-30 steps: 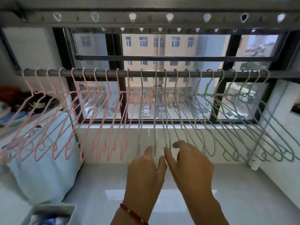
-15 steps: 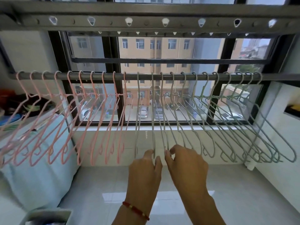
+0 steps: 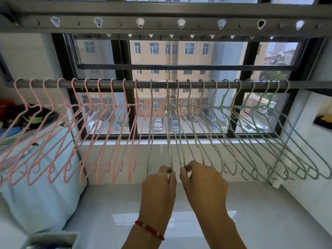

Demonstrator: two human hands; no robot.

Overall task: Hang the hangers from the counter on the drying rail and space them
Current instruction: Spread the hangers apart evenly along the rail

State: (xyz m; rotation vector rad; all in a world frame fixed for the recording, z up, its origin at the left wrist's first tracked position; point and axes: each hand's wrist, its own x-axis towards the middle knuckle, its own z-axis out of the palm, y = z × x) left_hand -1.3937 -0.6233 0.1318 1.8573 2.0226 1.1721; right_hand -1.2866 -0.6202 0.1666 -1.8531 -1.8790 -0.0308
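Grey steel makes up the biggest thing before me: the overhead drying frame [image 3: 161, 24] with its row of punched holes, and beneath it the round drying rail [image 3: 161, 84] that runs across the window [image 3: 188, 108]. Below lies the pale tiled counter [image 3: 111, 209], glossy, with a blue cushion [image 3: 41, 194] leaning at its left end and a small grey bin [image 3: 52, 239] at the near left corner.

All the hangers I can see are on the rail. Pink hangers [image 3: 93, 141] fill the left half, fanned out with their lower ends swung towards the left. Grey-green hangers [image 3: 251, 141] fill the right half, their lower ends swung right, and the last few hooks at the far right sit closer together than the others.

At the middle, two of the grey-green ones hang almost straight down, just beside each other. My left hand [image 3: 158, 191] pinches the bottom of one between thumb and fingertips; a red bracelet [image 3: 149, 230] circles that wrist. My right hand [image 3: 203, 184] pinches the bottom of the neighbouring one the same way, fingers curled. The two hands are near, not touching.
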